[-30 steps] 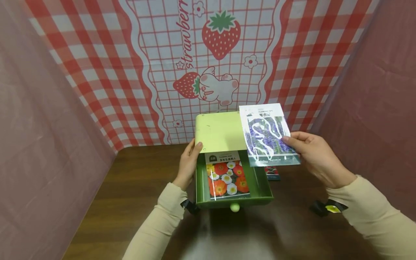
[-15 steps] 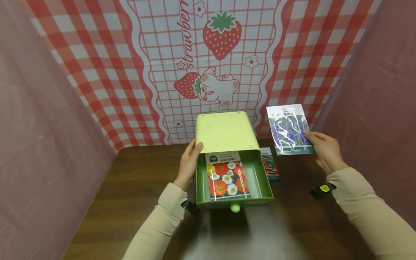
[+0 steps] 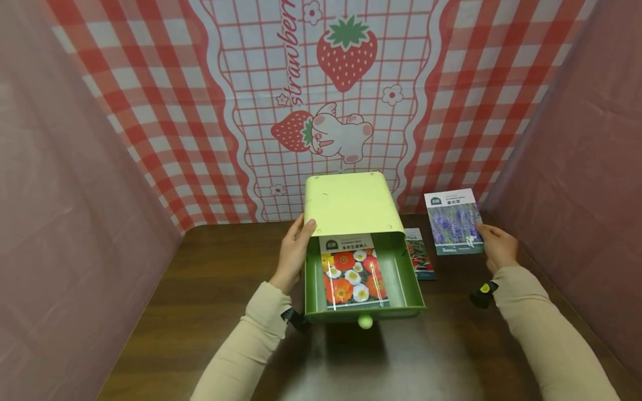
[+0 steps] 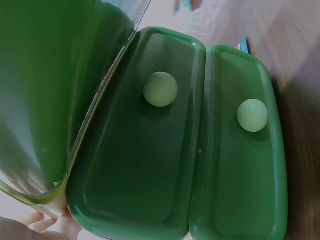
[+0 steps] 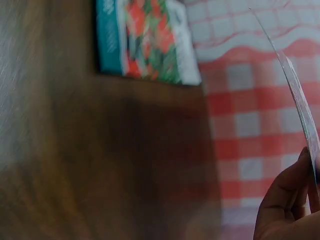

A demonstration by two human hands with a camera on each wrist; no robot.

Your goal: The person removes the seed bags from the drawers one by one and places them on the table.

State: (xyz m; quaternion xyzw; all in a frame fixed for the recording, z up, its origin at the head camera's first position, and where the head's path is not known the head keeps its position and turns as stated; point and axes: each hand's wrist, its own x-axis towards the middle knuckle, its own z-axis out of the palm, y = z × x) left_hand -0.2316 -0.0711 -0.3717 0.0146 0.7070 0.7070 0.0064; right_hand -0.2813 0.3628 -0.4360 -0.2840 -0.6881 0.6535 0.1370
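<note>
In the head view, my left hand (image 3: 291,253) rests against the left side of a light-green drawer box (image 3: 353,203), with the thumb at its front corner. The top drawer (image 3: 401,278) is pulled out. Inside lies a seed packet with orange and white poppies (image 3: 353,278). My right hand (image 3: 500,245) pinches the right edge of a lavender seed packet (image 3: 456,223), held up right of the box. Seen edge-on in the right wrist view, the lavender seed packet (image 5: 300,105) stands between thumb and fingers. Another seed packet, with red flowers (image 3: 421,253), lies against the box's right side.
Two more drawers (image 4: 135,165), pushed in, have round pale-green knobs (image 4: 160,89). The box stands on a dark wooden table (image 3: 215,289). Behind it hangs a red-checked strawberry cloth (image 3: 321,161); pink cloth (image 3: 577,139) covers both sides.
My right hand has moved the lavender packet from over the box to the right and lower, uncovering the red-flower packet. The left hand stays at the box.
</note>
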